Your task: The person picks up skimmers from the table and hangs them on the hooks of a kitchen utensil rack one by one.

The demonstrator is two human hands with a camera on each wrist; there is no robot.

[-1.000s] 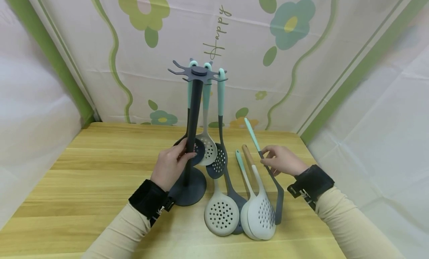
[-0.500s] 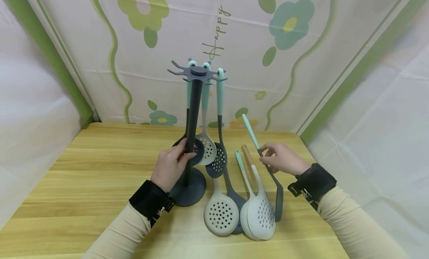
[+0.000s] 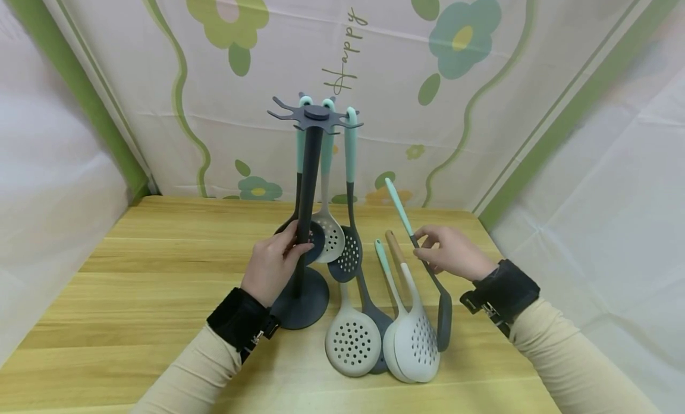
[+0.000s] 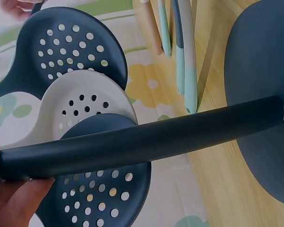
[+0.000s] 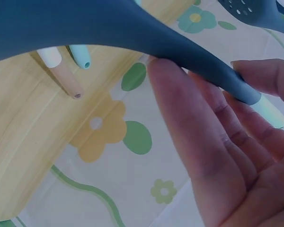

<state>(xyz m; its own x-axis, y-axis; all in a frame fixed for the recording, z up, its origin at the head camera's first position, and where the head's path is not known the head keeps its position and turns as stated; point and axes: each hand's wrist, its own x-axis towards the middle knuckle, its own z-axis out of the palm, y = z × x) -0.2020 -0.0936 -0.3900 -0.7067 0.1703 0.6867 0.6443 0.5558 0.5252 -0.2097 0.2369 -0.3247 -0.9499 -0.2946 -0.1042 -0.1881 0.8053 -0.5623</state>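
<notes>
My left hand [image 3: 274,264] grips the black pole [image 3: 309,182] of a utensil stand, thumb in front. From its hooked top [image 3: 317,113] hang a light slotted spoon [image 3: 333,240] and two dark slotted utensils, the right one a dark skimmer [image 3: 346,259]. To the right, my right hand [image 3: 453,254] pinches the dark neck of a mint-handled cooking utensil [image 3: 445,322]. Its handle tilts up toward the stand; its dark head points down and shows edge-on, so its exact kind is unclear. Fingers and thumb lie around the neck in the right wrist view [image 5: 203,66].
A light skimmer [image 3: 353,345] lies before the stand, partly over a dark utensil [image 3: 374,322]. Beside it, a wooden-handled white slotted utensil [image 3: 420,345] overlaps a mint-handled pale one [image 3: 393,351]. The stand's round base [image 3: 305,307] sits on the wooden table [image 3: 139,295]. Flowered cloth rises behind.
My right hand has lifted the mint-handled utensil slightly, and its handle tip has moved up and a little left. My left hand keeps its grip on the pole.
</notes>
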